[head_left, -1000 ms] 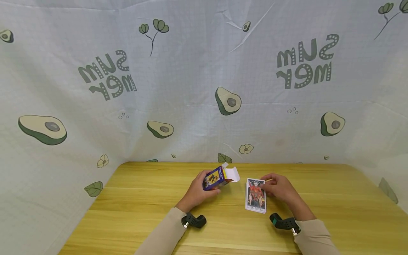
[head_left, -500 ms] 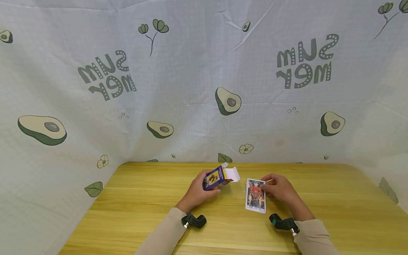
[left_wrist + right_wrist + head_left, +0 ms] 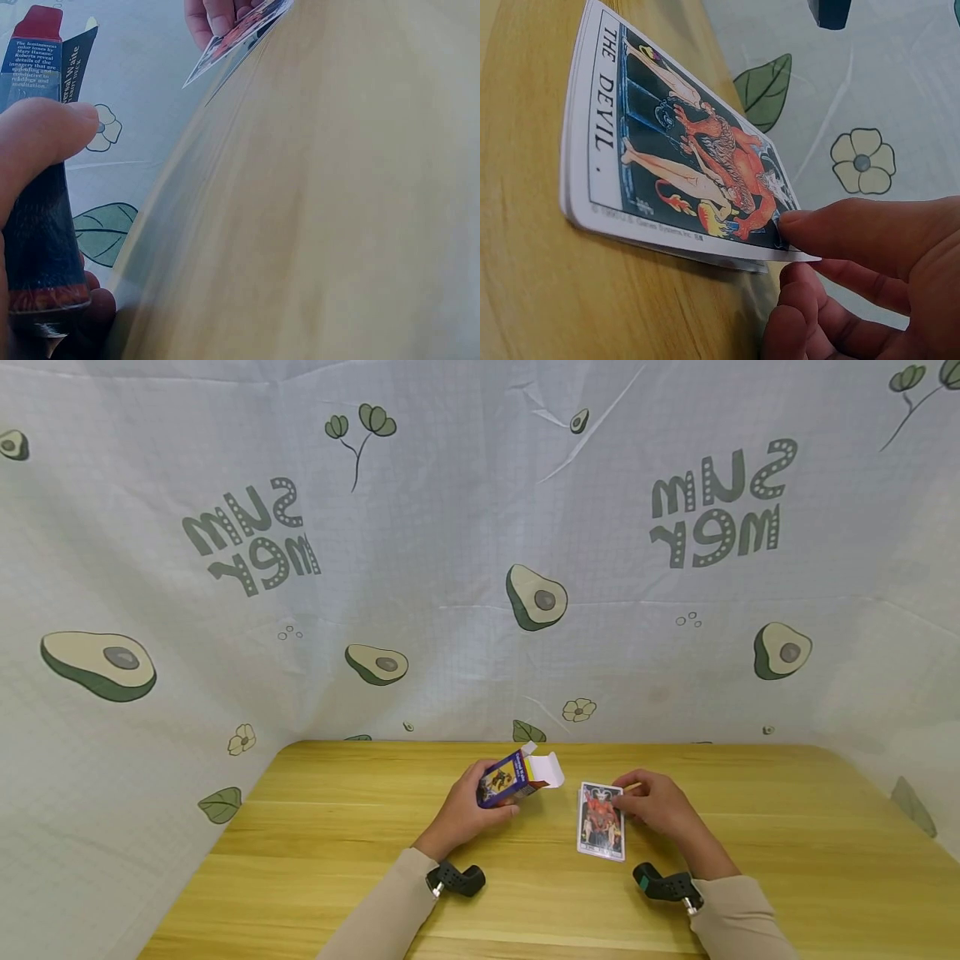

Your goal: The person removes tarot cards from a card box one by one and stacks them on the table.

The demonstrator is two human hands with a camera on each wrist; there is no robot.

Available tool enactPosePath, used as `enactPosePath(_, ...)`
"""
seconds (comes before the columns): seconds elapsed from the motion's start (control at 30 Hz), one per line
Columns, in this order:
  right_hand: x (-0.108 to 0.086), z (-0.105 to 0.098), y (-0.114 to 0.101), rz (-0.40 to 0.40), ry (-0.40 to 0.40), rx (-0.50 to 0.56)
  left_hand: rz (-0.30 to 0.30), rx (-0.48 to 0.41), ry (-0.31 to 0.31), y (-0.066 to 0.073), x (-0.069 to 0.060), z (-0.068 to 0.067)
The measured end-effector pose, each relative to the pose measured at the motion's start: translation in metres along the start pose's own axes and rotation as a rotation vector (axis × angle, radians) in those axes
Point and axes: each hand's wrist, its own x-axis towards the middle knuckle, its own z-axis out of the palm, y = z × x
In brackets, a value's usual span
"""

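The left hand (image 3: 467, 807) grips a dark blue card box (image 3: 501, 782), whose white flap stands open toward the right. In the left wrist view, the thumb lies across the box's narrow side (image 3: 41, 217). To the right of the box, the right hand (image 3: 660, 806) pinches the upper right corner of a card (image 3: 602, 818) with a red figure. Seen from the right wrist, that card (image 3: 705, 150) reads "THE DEVIL" and lies over more cards, with the thumb (image 3: 840, 229) on its face and fingers beneath the corner. How many cards are pinched, I cannot tell.
Beneath both hands is a wooden table (image 3: 337, 852). Behind it hangs a pale cloth (image 3: 450, 527) printed with avocados, leaves and flowers. Each wrist bears a black device, the left one (image 3: 457, 879) and the right one (image 3: 667, 885) both near the front of the table.
The top card has shifted slightly down over the ones beneath it, with the right hand still pinching its corner. The left hand and box look unmoved.
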Motion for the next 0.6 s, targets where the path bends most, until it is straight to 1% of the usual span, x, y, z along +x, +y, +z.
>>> enactPosePath(0.33, 0.0009, 0.0008, 0.0005, 0.010, -0.003, -0.009, 0.009, -0.013, 0.002, -0.0032, 0.0011, 0.0005)
enactPosePath(0.6, 0.0016, 0.0003, 0.0001, 0.025, -0.012, -0.011, 0.004, -0.020, -0.002, -0.0023, 0.0014, 0.0000)
